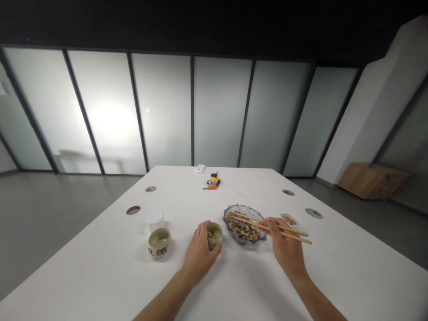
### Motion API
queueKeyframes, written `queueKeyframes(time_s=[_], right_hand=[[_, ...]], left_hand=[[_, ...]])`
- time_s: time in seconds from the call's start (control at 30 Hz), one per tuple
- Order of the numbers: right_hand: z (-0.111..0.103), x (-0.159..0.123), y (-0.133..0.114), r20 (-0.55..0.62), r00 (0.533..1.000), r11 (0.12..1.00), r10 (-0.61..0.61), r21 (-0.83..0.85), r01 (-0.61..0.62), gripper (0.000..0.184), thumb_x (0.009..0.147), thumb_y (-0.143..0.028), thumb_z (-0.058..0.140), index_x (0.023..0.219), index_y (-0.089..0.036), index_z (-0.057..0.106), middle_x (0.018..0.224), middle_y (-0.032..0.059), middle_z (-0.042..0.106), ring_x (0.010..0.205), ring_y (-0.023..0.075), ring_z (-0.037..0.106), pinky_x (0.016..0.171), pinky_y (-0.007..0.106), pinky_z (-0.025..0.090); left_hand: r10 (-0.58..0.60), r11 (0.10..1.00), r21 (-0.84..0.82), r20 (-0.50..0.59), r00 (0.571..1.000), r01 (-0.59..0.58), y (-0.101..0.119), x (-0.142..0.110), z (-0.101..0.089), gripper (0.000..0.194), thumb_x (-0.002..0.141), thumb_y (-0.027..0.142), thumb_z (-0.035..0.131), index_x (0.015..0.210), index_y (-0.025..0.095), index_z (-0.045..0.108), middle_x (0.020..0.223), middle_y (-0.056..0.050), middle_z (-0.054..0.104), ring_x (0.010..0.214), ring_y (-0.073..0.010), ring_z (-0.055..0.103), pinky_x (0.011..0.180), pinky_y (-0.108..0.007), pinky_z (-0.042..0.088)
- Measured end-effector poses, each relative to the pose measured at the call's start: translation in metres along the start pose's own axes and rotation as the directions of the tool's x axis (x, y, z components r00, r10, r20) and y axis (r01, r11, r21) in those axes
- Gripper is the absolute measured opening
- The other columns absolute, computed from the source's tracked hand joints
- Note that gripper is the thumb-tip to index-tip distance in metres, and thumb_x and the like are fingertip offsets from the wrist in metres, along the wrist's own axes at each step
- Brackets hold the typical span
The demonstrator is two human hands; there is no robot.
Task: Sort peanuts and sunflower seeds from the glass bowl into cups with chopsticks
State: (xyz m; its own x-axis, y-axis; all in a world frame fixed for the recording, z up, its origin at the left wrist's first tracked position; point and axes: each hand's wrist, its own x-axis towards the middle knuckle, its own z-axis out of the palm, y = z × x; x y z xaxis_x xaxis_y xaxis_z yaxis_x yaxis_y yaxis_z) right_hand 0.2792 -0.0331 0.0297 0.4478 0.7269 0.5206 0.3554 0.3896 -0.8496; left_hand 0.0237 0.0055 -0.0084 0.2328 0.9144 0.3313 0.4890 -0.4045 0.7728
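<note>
My left hand (200,249) is wrapped round a small ceramic cup (216,241), whose rim faces up; a few small pieces show inside it. In my right hand (284,243) is a pair of wooden chopsticks (277,228), gripped near their back part. Their tips reach over a clear glass bowl (249,243) with a scalloped rim, just right of the cup. Striped seeds (242,228), apparently sunflower seeds, lie in the bowl. I cannot tell whether the tips pinch a seed. Left of my left hand stands a second cup (159,244) with dark lettering.
A white box-like item (155,220) stands behind the lettered cup. Right of the bowl is a small white dish (296,221) with pale pieces. Farther back are a yellow toy car (213,179), a toy carrot (211,187) and a white device (200,169). Round holes (133,210) pierce the white table (110,272).
</note>
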Motion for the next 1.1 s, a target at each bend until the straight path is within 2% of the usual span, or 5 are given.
queueKeyframes(time_s=[0.23,0.4,0.57,0.73,1.1], right_hand=[[0.009,-0.001,-0.005,0.086,0.984,0.921,0.153,0.349,-0.174,0.041,0.088,-0.062,0.074,0.08,-0.022,0.072,0.081,0.006,0.074,0.076,0.0248,0.074,0.065,0.04,0.067],[-0.001,0.003,-0.006,-0.008,1.0,0.998,0.003,0.059,-0.003,0.048,0.094,-0.068,0.062,0.081,-0.022,0.072,0.077,0.0066,0.073,0.069,0.0235,0.071,0.061,0.036,0.061],[-0.009,0.007,-0.003,0.052,0.96,0.906,-0.274,-0.32,0.276,0.051,0.1,-0.066,0.052,0.079,-0.024,0.072,0.071,0.0046,0.07,0.067,0.0217,0.067,0.063,0.034,0.053],[-0.002,0.005,0.006,0.182,0.94,0.899,-0.29,-0.285,0.332,0.045,0.103,-0.06,0.053,0.082,-0.024,0.072,0.077,0.0042,0.069,0.071,0.0212,0.067,0.066,0.033,0.053],[-0.004,0.007,0.007,0.221,0.93,0.916,-0.295,-0.211,0.341,0.041,0.102,-0.056,0.058,0.084,-0.024,0.076,0.084,0.0062,0.071,0.077,0.0219,0.069,0.072,0.034,0.057]], left_hand=[[-0.005,1.0,0.002,0.004,1.0,0.005,0.0,-0.001,0.0,0.062,0.083,0.033,0.065,0.141,0.019,0.049,0.141,-0.015,0.06,0.132,-0.03,0.057,0.118,-0.045,0.042],[-0.009,1.0,0.006,0.007,1.0,0.009,0.001,-0.001,-0.001,0.062,0.084,0.033,0.064,0.142,0.019,0.048,0.142,-0.015,0.059,0.134,-0.03,0.056,0.118,-0.045,0.042],[-0.002,1.0,0.008,0.005,1.0,0.002,-0.001,0.0,-0.001,0.062,0.083,0.034,0.063,0.142,0.018,0.048,0.142,-0.016,0.059,0.135,-0.0312,0.055,0.119,-0.047,0.041],[0.0,1.0,0.016,0.004,1.0,0.0,-0.002,0.0,0.0,0.063,0.083,0.034,0.063,0.142,0.018,0.047,0.142,-0.016,0.059,0.136,-0.0318,0.055,0.12,-0.048,0.041],[-0.008,1.0,0.024,0.022,1.0,0.007,0.002,-0.001,-0.001,0.063,0.084,0.035,0.063,0.142,0.018,0.047,0.143,-0.016,0.058,0.136,-0.0314,0.055,0.12,-0.047,0.04]])
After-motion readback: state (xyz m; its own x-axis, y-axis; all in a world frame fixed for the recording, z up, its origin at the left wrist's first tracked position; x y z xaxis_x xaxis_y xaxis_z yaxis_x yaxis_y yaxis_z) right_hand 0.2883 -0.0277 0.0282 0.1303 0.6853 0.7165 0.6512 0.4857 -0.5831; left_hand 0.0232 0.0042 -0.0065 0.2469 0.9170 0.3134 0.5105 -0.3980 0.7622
